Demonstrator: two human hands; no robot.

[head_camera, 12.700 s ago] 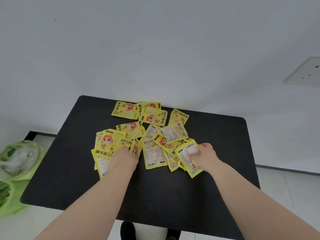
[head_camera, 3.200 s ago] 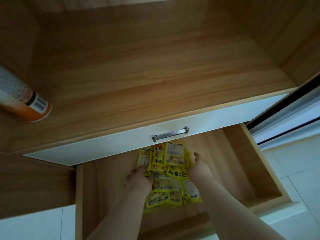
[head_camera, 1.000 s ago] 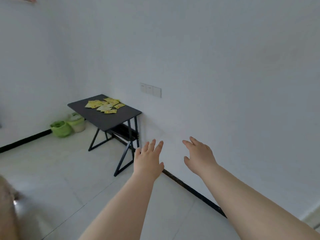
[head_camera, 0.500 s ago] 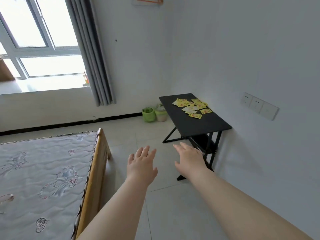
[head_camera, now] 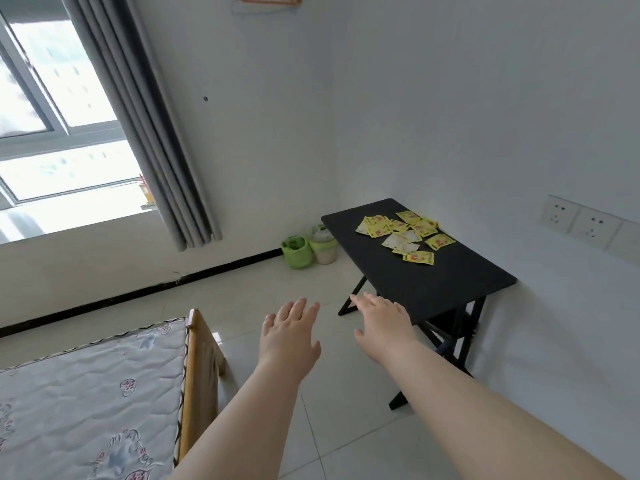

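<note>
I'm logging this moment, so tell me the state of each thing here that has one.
Left hand, open, empty, held out in the air.
Right hand, open, empty, held out.
Yellow packets, loose, scattered on the table, some overlapping.
Black folding table, unfolded, standing by the wall.
Grey curtain, drawn aside, bunched.
Mattress, bare.

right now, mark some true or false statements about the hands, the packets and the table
1. The left hand and right hand hold nothing. True.
2. The yellow packets lie scattered on the black table. True.
3. The green bag sits on the table. False: the green bag stands on the floor beside it.
4. The right hand touches a packet. False: the packets lie at the table's far end, apart from it.
</note>
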